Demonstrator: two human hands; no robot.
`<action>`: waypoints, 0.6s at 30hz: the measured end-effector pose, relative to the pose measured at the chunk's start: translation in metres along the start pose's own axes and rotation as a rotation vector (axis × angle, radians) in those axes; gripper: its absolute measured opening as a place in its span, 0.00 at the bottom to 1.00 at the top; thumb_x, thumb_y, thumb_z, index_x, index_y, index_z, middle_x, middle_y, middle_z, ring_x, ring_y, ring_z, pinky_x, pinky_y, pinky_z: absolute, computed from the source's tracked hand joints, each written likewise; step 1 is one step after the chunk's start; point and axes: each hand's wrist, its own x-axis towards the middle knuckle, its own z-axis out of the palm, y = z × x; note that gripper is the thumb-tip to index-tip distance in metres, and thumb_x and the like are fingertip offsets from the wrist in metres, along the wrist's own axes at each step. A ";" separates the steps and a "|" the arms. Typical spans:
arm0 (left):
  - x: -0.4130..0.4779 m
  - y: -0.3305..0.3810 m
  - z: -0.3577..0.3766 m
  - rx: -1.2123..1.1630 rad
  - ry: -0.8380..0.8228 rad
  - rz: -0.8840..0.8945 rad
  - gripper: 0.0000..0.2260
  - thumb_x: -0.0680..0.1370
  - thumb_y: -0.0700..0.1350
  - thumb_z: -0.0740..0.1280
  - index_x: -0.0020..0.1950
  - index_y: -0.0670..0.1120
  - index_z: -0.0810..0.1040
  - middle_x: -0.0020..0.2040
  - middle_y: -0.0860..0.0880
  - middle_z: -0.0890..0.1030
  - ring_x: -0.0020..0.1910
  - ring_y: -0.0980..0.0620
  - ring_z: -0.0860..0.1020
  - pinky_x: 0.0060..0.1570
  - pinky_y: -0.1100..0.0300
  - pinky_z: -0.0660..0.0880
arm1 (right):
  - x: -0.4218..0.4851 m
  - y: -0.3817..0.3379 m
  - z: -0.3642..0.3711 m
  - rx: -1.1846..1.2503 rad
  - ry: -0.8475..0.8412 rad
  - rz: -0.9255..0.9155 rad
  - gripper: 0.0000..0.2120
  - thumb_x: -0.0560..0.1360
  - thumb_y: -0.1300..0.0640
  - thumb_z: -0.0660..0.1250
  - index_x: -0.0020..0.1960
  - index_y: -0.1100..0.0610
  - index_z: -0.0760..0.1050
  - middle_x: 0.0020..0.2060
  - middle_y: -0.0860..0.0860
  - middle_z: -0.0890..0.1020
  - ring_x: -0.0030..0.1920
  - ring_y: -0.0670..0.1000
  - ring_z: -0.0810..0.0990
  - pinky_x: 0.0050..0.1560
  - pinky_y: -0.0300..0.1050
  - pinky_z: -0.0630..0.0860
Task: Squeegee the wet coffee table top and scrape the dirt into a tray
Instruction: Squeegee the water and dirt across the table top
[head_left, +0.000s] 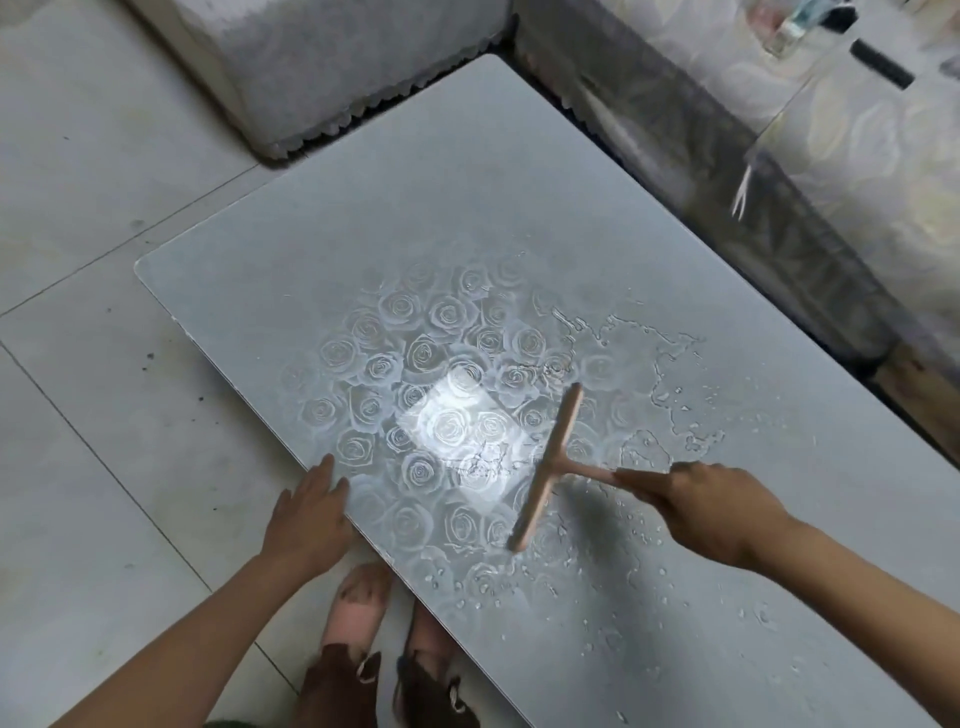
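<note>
The right hand (711, 512) is gripping a tan squeegee (548, 470), its blade lying on the wet, rose-patterned table (363, 218); the left hand (311, 514) is resting flat, fingers straight, at the edge.

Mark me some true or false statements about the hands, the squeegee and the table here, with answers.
1. The right hand holds the squeegee by its handle. True.
2. The left hand holds a cloth. False: it holds nothing and rests with straight fingers at the table's near edge.
3. Water lies on the table. True.
4. A tray stands on the table. False: no tray is in view.
5. The person is barefoot. False: the feet wear pink slippers.
</note>
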 end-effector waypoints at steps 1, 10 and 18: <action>-0.003 0.002 -0.001 -0.003 0.003 0.003 0.25 0.81 0.46 0.54 0.78 0.46 0.54 0.79 0.46 0.41 0.78 0.49 0.45 0.74 0.50 0.53 | -0.004 0.001 -0.004 -0.026 0.022 -0.001 0.20 0.82 0.46 0.49 0.72 0.31 0.54 0.49 0.50 0.79 0.48 0.54 0.80 0.41 0.46 0.72; -0.051 -0.014 -0.030 -0.217 0.102 -0.021 0.24 0.82 0.44 0.53 0.78 0.45 0.55 0.79 0.47 0.49 0.77 0.51 0.52 0.74 0.55 0.54 | -0.004 -0.091 -0.059 -0.018 0.190 -0.155 0.19 0.82 0.45 0.49 0.71 0.34 0.55 0.39 0.49 0.70 0.43 0.55 0.79 0.35 0.45 0.65; -0.101 -0.108 -0.021 -0.377 0.135 -0.204 0.22 0.81 0.44 0.54 0.76 0.46 0.60 0.78 0.47 0.57 0.75 0.50 0.58 0.71 0.57 0.59 | 0.024 -0.213 -0.098 -0.193 0.190 -0.365 0.19 0.82 0.49 0.53 0.72 0.40 0.60 0.45 0.52 0.77 0.45 0.56 0.79 0.37 0.46 0.67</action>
